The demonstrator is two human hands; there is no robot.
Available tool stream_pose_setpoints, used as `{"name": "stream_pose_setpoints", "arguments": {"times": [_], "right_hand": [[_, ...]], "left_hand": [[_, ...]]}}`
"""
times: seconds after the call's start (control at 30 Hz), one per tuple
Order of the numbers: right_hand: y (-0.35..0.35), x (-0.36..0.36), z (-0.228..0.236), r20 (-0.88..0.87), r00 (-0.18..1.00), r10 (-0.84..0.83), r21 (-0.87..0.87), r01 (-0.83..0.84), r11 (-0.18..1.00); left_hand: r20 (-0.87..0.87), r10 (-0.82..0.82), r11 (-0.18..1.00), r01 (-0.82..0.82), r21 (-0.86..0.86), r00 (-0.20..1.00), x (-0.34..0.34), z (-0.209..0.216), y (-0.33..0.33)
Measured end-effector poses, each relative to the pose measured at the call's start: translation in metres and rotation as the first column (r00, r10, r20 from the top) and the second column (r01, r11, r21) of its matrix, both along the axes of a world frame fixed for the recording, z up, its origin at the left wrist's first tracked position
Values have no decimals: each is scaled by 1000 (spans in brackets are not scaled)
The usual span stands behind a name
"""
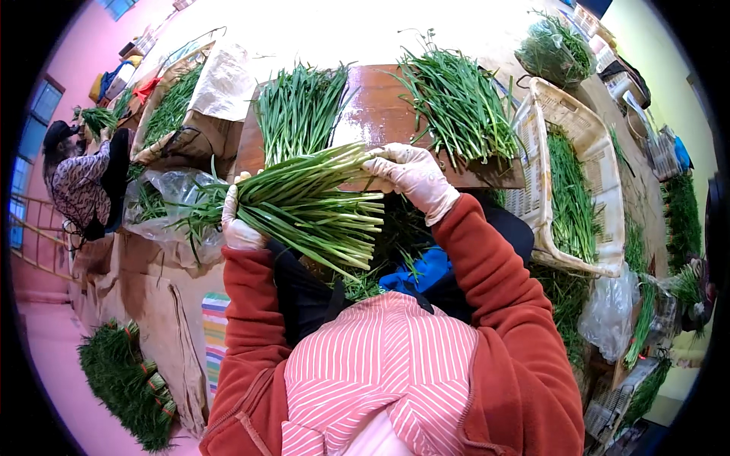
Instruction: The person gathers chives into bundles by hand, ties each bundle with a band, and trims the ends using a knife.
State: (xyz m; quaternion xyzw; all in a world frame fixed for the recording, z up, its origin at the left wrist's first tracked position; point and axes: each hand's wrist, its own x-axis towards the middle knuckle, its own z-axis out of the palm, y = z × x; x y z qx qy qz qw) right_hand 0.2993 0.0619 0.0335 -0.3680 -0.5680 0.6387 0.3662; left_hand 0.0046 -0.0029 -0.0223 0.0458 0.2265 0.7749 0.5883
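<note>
A worker in pale gloves holds a bunch (pixel 315 201) of long green stalks above the lap, the left hand (pixel 245 234) closed around its leafy end, most of those fingers hidden behind the leaves. The right hand (pixel 420 181) reaches in from the other side, thumb and fingers drawn near each other at the pale stem ends; whether they pinch a stalk, one cannot tell. On the bench (pixel 372 114) beyond lie two piles, the left pile (pixel 300 114) just past the bunch, the right pile (pixel 460 106) beyond the right hand. The bunch covers part of the bench's near edge. A crate (pixel 610 205) of greens stands at right, a plastic bag (pixel 179 194) at left near a seated co-worker (pixel 80 182). The bunch lies between the two hands, stems pointing right.
</note>
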Motion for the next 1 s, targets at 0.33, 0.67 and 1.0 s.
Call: {"name": "stream_pose_setpoints", "arguments": {"times": [0.33,0.67,1.0], "right_hand": [[20,69,-38,240,970,-37,137,3,991],[10,69,-80,616,742,-263,508,-120,853],[-16,-10,-20,-17,989,149,-173,-149,974]], "left_hand": [[-65,125,988,-131,-83,990,-34,-12,-5],[-42,116,987,-120,-111,992,-46,-19,4],[67,-55,991,47,123,996,-4,-3,5]]}}
